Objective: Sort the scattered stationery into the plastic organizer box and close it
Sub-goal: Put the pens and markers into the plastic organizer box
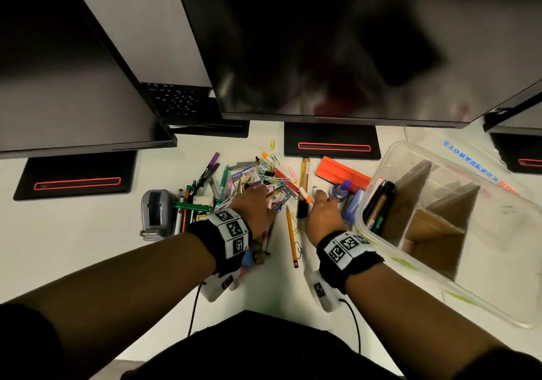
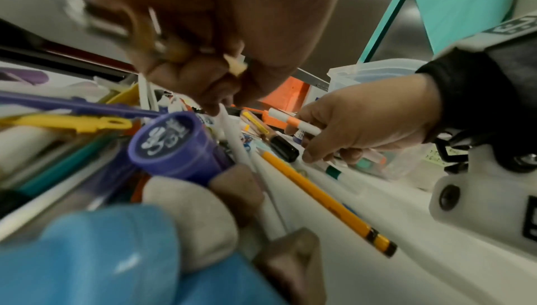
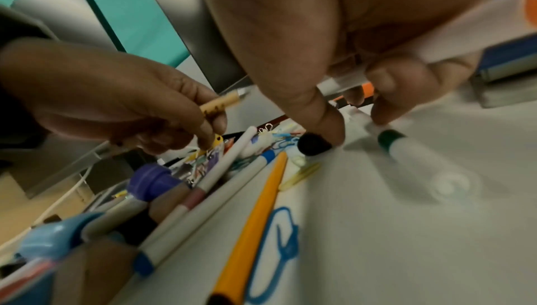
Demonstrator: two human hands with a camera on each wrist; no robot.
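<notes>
Orange-banded marker (image 2: 293, 121) pinched in right hand (image 1: 322, 215) fingers | left hand (image 1: 255, 206) fingers grip pencil (image 3: 221, 103)

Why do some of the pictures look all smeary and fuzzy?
Head view: the monitors at the top are dark and smeared, but the yellow pencil looks sharp. Left wrist view: the blue thing closest to the camera is out of focus. Right wrist view: the right hand and green-capped marker are blurred, and the edges bend.
</notes>
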